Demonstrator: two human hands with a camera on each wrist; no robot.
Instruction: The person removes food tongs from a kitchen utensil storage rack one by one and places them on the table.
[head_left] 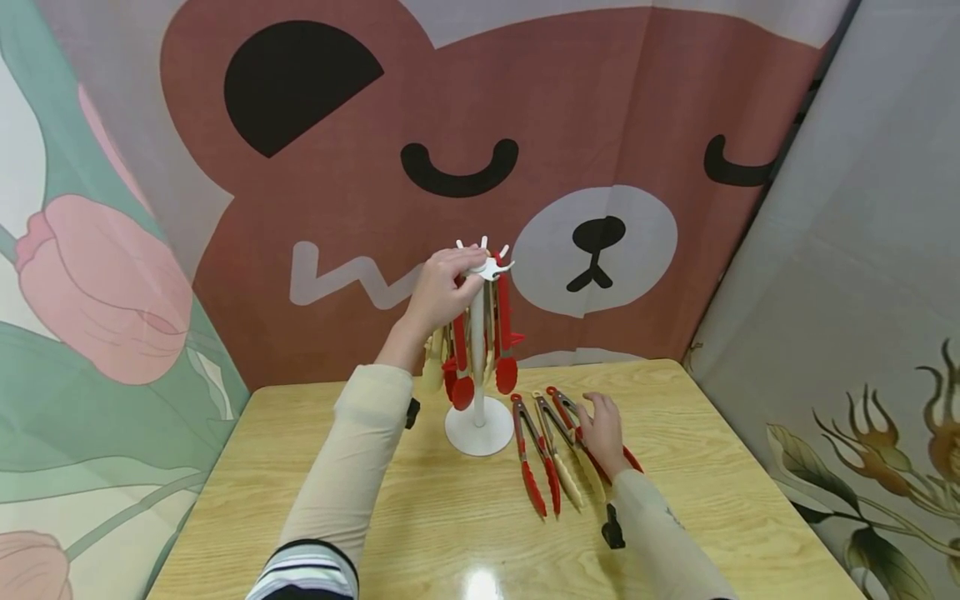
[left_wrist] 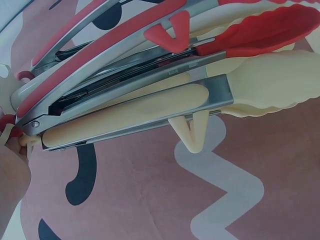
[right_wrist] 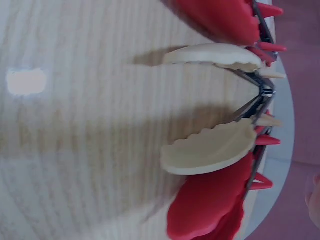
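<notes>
In the head view, my left hand [head_left: 447, 287] grips the hooked top of a white stand [head_left: 478, 350], fingers over it and thumb tucked underneath. Several red tongs [head_left: 504, 325] and beige tongs [left_wrist: 130, 115] hang from its hooks, heads down; the hand partly hides their upper ends. My right hand [head_left: 603, 432] hovers with loosely bent fingers over the rightmost red tongs [head_left: 561, 408] on the table, covering part of them. Left of these lie beige tongs [right_wrist: 207, 150], spread open, and another pair of red tongs [head_left: 534, 454]. Only a bit of the right hand shows in its wrist view.
The stand's round white base [head_left: 480, 427] rests on the wooden table [head_left: 315, 467]. Behind the table hangs a curtain [head_left: 360, 233] with a bear's face; flowered curtains [head_left: 97, 333] close off both sides.
</notes>
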